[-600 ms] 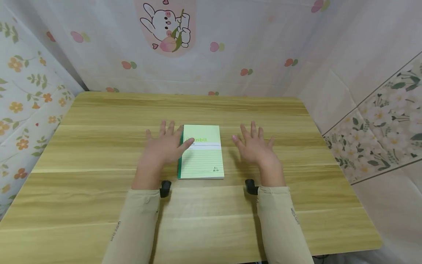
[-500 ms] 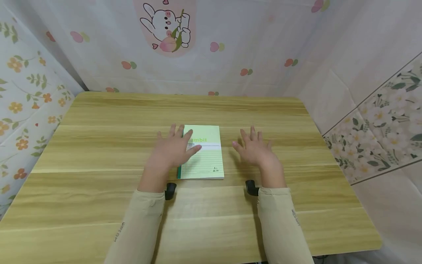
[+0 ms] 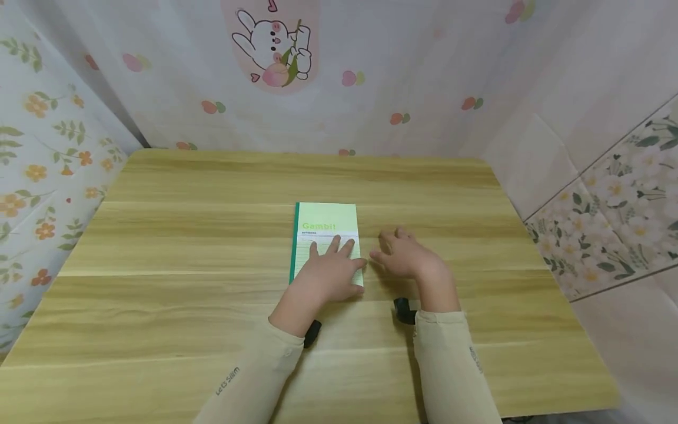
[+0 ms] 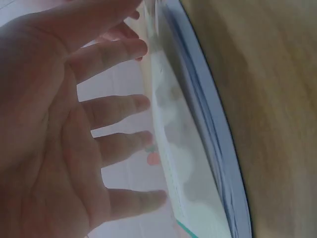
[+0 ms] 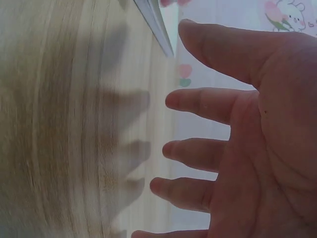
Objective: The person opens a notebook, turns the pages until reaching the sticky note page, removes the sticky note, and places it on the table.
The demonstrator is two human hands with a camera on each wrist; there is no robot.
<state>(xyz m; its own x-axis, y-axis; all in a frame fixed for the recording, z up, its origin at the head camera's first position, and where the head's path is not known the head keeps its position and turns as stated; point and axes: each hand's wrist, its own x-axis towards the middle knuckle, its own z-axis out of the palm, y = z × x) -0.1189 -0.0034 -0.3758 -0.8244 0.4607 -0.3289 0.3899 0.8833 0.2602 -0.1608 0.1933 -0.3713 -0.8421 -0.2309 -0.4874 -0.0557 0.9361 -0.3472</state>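
A pale green notebook point(image 3: 329, 214) with a dark green spine on its left lies on the wooden table, the name "Gambit" on its cover. My left hand point(image 3: 327, 275) reaches across its lower half, fingers spread. In the left wrist view, the fingertips are close to the notebook's cover point(image 4: 168, 109); whether they touch it I cannot tell. The page edges show there below the cover. Just right of the notebook, my right hand point(image 3: 406, 257) hovers palm down over the table, holding nothing. The right wrist view shows its fingers apart and the notebook's corner point(image 5: 157, 27) beyond the thumb.
The wooden table point(image 3: 185, 235) spreads out on all sides of the notebook. A curtain point(image 3: 424, 65) with a rabbit picture hangs behind its far edge. Floral cloth point(image 3: 47, 176) hangs on the left, and a flower-patterned panel point(image 3: 625, 188) on the right.
My left hand has swung right and nearer to me, from the notebook's left side to its lower right part. My right hand has bent its fingers a little. The view has shifted slightly.
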